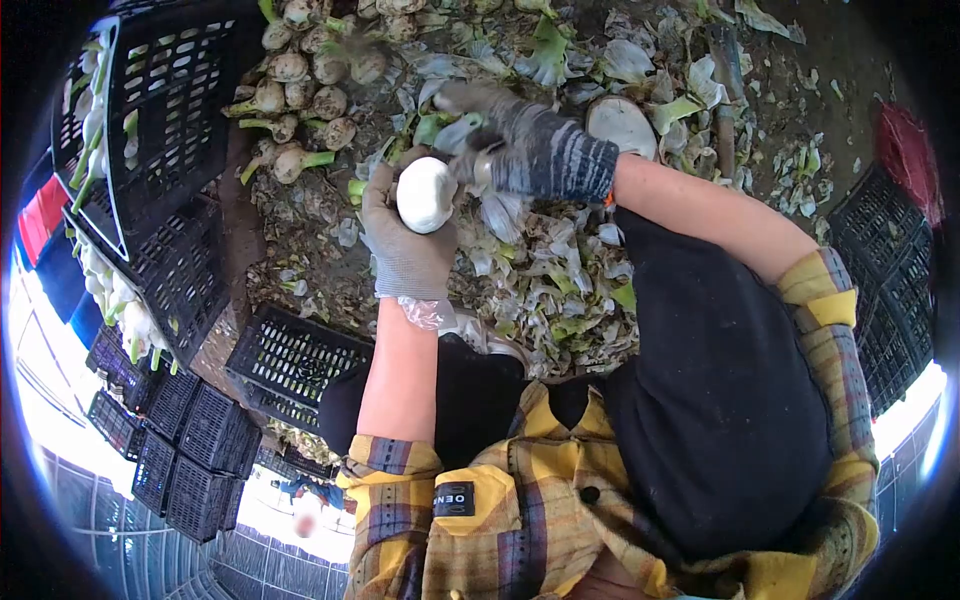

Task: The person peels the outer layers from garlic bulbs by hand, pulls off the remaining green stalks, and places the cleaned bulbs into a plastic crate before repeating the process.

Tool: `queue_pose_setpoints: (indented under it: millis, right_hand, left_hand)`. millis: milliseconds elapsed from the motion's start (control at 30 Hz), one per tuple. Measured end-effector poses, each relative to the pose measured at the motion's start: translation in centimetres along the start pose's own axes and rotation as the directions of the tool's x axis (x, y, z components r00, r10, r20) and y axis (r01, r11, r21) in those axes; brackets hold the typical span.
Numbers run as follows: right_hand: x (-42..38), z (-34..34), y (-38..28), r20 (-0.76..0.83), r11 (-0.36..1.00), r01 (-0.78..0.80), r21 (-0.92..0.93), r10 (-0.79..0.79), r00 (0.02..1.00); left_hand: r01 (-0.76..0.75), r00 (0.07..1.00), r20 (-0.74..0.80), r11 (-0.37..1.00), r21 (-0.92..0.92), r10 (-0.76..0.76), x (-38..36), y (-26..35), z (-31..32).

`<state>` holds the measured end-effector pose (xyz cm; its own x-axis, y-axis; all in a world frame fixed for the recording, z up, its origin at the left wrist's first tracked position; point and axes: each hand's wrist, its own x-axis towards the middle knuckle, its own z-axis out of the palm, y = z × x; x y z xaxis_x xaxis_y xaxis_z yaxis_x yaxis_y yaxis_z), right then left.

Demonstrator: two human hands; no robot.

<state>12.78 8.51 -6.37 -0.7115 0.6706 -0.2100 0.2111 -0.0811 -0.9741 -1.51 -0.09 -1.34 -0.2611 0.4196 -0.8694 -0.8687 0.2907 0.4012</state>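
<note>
A peeled white garlic bulb (425,195) is held in my left hand (408,235), which wears a light grey knitted glove with its fingers wrapped round the bulb. Just to the right of the bulb is my right hand (510,140), in a dark striped glove and smeared by motion; what it holds, if anything, is hard to make out. Beneath both hands lie loose garlic skins and leaf scraps (560,270). Untrimmed bulbs with green stems (290,68) are heaped at the upper left.
A black crate (185,90) with garlic stands at the upper left. Another black crate (290,350) sits left of my legs, with stacked crates (200,460) behind. A pale round object (622,125) lies beyond my right wrist. More crates (885,250) stand at the right.
</note>
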Motion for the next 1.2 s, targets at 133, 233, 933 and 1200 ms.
queue_pose_setpoints:
  millis: [133,233,933,1200]
  right_hand:
    - [-1.0,-0.1,-1.6,0.421,0.977,-0.027,-0.211,0.116,0.899]
    - [-2.4,1.1,1.9,0.406,0.939,0.327,-0.107,-0.258,0.876]
    - [3.7,-6.7,-0.2,-0.319,0.884,-0.113,-0.453,-0.042,0.947]
    - [11.8,-8.1,4.1,-0.211,0.699,-0.206,-0.685,0.081,0.974]
  left_hand:
    - [-0.149,0.981,0.134,0.986,0.076,0.138,-0.6,-0.1,0.2]
    - [-0.422,0.904,0.133,0.797,0.431,0.406,1.0,-0.2,-2.4]
    - [-0.256,0.949,0.111,0.925,-0.279,0.296,-4.6,10.2,3.7]
    - [-0.022,0.995,0.102,0.956,0.292,-0.008,-2.7,-0.4,2.4]
